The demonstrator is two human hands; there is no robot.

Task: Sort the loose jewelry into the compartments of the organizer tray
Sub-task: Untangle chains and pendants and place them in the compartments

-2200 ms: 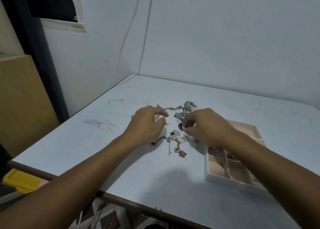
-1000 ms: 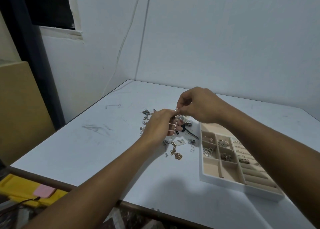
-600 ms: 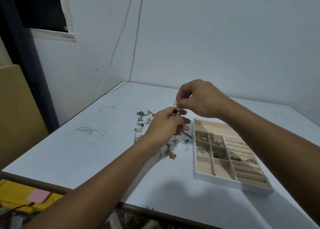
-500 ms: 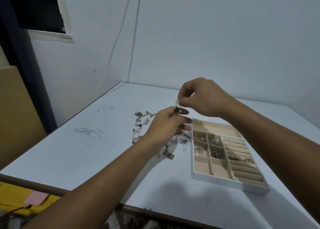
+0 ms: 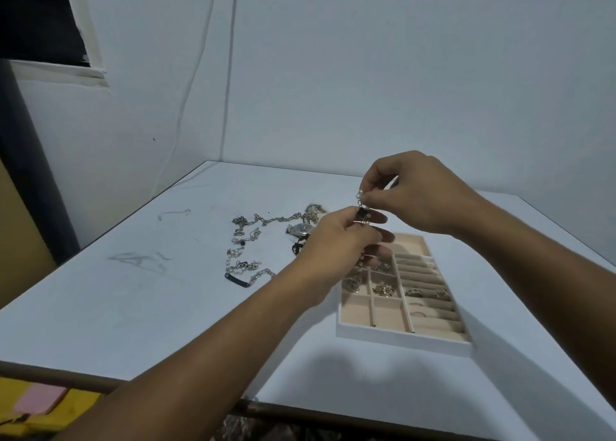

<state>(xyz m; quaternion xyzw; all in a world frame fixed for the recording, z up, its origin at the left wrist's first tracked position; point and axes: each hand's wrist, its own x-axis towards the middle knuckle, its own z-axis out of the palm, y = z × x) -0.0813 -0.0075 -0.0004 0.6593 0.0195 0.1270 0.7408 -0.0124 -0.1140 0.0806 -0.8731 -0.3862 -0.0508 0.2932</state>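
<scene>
A short pearl-and-dark-bead chain (image 5: pixel 361 207) hangs in the air between both hands, above the table. My right hand (image 5: pixel 410 197) pinches its upper end. My left hand (image 5: pixel 336 240) pinches the lower part, and more of the chain dangles below its fingers. The white organizer tray (image 5: pixel 400 339) with beige compartments lies just right of and below the hands; several compartments hold small pieces and rings. Loose jewelry lies to the left: a long silver chain (image 5: pixel 246 244), a watch (image 5: pixel 300 229) and a dark bar bracelet (image 5: pixel 237 280).
The white table (image 5: pixel 133 307) sits in a corner of two pale walls. Its front edge runs along the bottom. A yellow and pink object (image 5: pixel 36 404) lies below the table at the lower left.
Both hands rose from the jewelry pile with the pearl chain stretched between them. The view shifted, so the tray and the loose pieces now show more fully.
</scene>
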